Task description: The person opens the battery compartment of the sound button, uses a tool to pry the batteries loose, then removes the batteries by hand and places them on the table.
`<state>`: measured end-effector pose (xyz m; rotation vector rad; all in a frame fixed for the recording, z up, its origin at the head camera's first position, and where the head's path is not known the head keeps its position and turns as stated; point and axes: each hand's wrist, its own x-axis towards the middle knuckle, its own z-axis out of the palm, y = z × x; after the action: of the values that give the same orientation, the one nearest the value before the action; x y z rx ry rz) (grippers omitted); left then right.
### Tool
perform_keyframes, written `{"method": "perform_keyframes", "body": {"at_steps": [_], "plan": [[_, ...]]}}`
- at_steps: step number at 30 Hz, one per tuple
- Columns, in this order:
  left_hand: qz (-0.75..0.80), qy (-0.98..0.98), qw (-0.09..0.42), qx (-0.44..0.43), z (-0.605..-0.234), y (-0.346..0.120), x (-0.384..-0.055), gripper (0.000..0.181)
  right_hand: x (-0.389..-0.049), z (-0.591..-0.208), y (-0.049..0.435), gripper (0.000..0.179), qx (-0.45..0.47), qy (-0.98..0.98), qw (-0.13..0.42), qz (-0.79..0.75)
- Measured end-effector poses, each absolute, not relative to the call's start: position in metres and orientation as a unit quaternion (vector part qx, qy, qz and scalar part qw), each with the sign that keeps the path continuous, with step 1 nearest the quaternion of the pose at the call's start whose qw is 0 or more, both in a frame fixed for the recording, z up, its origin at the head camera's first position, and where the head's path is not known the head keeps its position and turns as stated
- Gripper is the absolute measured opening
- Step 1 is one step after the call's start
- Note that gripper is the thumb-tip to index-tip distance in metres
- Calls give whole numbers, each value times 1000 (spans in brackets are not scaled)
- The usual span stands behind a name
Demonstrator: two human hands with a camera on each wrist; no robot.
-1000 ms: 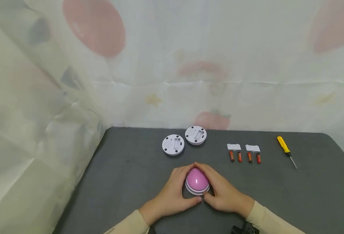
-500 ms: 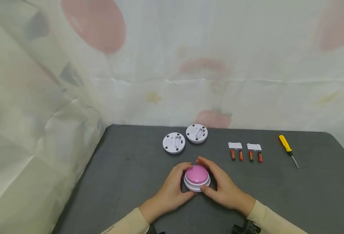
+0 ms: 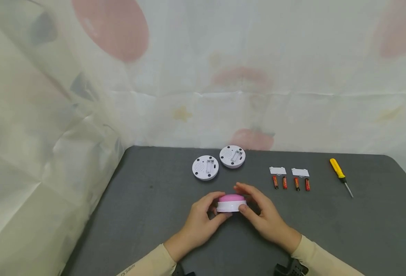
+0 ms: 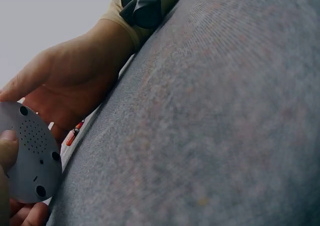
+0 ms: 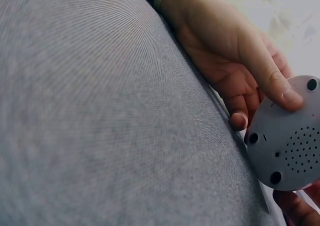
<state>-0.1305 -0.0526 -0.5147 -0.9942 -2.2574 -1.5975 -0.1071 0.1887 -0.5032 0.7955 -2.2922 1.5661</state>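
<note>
Held up between both hands is a round pink-topped push button (image 3: 231, 198) with a white base. It is tilted, so its white side faces the head camera. My left hand (image 3: 200, 222) grips its left side, with the thumb on the underside. My right hand (image 3: 266, 216) holds the right side, thumb on the rim and forefinger raised behind. In the left wrist view, the button's white underside (image 4: 32, 171) shows speaker holes and dark round feet. The same underside (image 5: 285, 131) faces the right wrist camera, with the left thumb pressed on it.
Two white round units (image 3: 205, 168) with bared battery bays lie upside down at the back. To their right are two white battery covers (image 3: 278, 171) above several red batteries (image 3: 275, 182). A yellow-handled screwdriver (image 3: 337, 168) lies farther right on the dark grey table (image 3: 147, 214).
The pink button has tipped from showing its domed top to showing its white side, and has moved up slightly in the view. Both hands have shifted around it, the right thumb higher on its rim.
</note>
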Motion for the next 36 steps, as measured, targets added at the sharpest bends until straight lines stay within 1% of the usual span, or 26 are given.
{"method": "perform_keyframes", "body": {"at_steps": [5, 12, 18, 23, 25, 29, 33, 36], "plan": [[-552, -759, 99, -331, -516, -53, -132, 43, -108, -502, 187, 47, 274, -769, 135, 562], [-565, -751, 91, -330, -515, -53, -133, 35, -111, -504, 188, 39, 266, -762, 157, 569], [-528, -772, 63, -349, -513, -54, -131, 41, -112, -505, 186, 32, 237, -787, 173, 542], [-511, -787, 48, -341, -512, -55, -129, 48, -109, -503, 182, 34, 235, -805, 177, 515], [-513, -785, 48, -342, -512, -54, -130, 48, -108, -503, 182, 31, 240, -807, 179, 509], [-512, -785, 66, -343, -512, -54, -130, 48, -109, -502, 183, 27, 256, -820, 197, 472], [-508, -793, 82, -326, -512, -53, -130, 47, -110, -502, 183, 27, 273, -827, 222, 438], [-510, -798, 82, -310, -512, -54, -129, 47, -110, -502, 183, 28, 282, -825, 230, 432]]}}
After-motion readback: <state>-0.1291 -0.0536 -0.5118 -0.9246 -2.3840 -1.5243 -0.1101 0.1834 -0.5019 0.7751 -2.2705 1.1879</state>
